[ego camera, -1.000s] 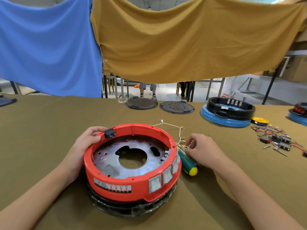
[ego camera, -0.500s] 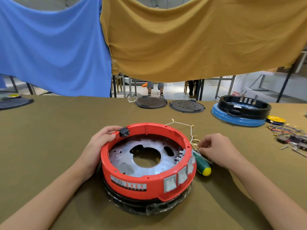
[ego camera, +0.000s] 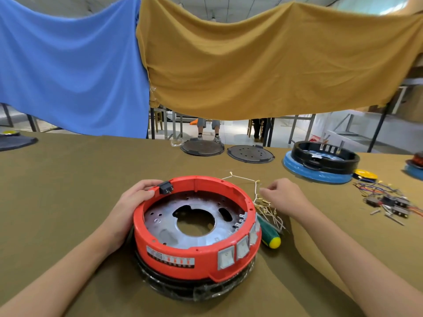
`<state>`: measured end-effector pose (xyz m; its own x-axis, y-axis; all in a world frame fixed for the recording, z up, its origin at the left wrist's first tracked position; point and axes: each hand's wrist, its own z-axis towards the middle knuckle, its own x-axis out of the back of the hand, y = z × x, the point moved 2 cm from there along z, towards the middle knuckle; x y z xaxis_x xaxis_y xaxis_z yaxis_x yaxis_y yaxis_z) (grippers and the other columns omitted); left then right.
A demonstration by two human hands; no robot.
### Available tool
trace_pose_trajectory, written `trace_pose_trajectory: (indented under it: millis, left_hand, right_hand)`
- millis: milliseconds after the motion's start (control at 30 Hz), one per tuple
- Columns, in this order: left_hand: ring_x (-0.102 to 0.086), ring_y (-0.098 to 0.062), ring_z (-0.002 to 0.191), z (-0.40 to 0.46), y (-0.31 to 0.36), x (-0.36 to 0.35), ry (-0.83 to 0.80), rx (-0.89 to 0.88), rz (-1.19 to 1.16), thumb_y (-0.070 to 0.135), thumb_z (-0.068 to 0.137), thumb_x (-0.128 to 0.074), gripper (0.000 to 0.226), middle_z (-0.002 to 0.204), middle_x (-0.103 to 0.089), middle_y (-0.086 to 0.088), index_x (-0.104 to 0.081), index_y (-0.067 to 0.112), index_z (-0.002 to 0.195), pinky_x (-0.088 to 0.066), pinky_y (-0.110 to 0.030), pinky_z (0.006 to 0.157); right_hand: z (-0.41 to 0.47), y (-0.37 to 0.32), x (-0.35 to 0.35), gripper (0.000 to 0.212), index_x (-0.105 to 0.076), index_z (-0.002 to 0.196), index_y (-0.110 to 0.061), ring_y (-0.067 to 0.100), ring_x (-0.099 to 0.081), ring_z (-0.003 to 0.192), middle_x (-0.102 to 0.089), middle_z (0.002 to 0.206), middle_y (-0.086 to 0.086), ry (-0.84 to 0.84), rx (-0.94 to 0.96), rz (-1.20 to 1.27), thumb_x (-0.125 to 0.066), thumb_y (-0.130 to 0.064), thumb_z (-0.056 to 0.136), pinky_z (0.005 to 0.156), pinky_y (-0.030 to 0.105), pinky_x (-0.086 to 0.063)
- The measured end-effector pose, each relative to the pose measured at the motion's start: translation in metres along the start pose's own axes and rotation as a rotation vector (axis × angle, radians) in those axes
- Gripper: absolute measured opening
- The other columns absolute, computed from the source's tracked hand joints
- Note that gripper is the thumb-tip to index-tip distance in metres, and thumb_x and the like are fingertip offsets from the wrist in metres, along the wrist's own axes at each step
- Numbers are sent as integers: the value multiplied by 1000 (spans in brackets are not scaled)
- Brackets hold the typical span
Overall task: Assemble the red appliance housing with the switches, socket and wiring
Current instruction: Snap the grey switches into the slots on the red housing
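The left hand (ego camera: 134, 208) grips the far-left rim of the red housing (ego camera: 196, 248), thumb and fingers curled over the edge just beside the black socket (ego camera: 166, 188) seated in that rim. The right hand (ego camera: 285, 196) hovers with loosely curled fingers over the white wiring (ego camera: 256, 191), which lies just right of the housing; whether it pinches a strand cannot be told. The housing sits open side up on a black base (ego camera: 194, 286) wrapped in clear film, on the olive table cover (ego camera: 68, 179). Its three white rocker switches (ego camera: 238, 249) face the near right, the socket the far left, so the axis between them runs diagonally. A perforated metal plate (ego camera: 194, 221) with a round central hole fills the interior. A green screwdriver (ego camera: 269, 234) with a yellow cap lies touching the wiring, handle toward the viewer. Compared with one second ago, the right hand has risen off the screwdriver handle to the upper loop of wire; the left hand keeps its hold. Open cloth lies to the left and in front; loose switches and coloured wires (ego camera: 389, 200) lie well apart at right.
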<state>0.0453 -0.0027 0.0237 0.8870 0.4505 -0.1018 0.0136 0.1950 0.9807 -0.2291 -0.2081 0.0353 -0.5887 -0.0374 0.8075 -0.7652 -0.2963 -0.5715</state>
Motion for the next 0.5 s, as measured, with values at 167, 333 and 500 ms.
trace_pose_trajectory:
  millis: [167,333,500]
  left_hand:
    - [-66,-33,97,-1,0,-1,7,19,-33,1,96,-43,29,118,-66,-28,-60,-1,119,-51,-43,89]
    - [-68,-29,93,1,0,1,1,19,-20,2,96,-44,28,115,-67,-26,-61,0,117,-55,-38,83]
    - [-70,-26,88,0,0,1,-7,33,-35,3,96,-45,28,112,-69,-24,-61,0,118,-59,-29,72]
  right_hand:
    - [15,-10,-12,45,-52,67,-13,12,-45,50,-49,57,-2,-132,-133,-116,-74,-49,81,46,22,-37]
    - [18,-17,-13,25,-60,75,-7,11,-54,52,-60,60,1,-95,-201,59,-77,-26,78,45,23,-41]
    - [21,-21,-11,17,-71,91,-5,12,-56,66,-71,86,8,108,-110,376,-66,-22,91,61,28,-45]
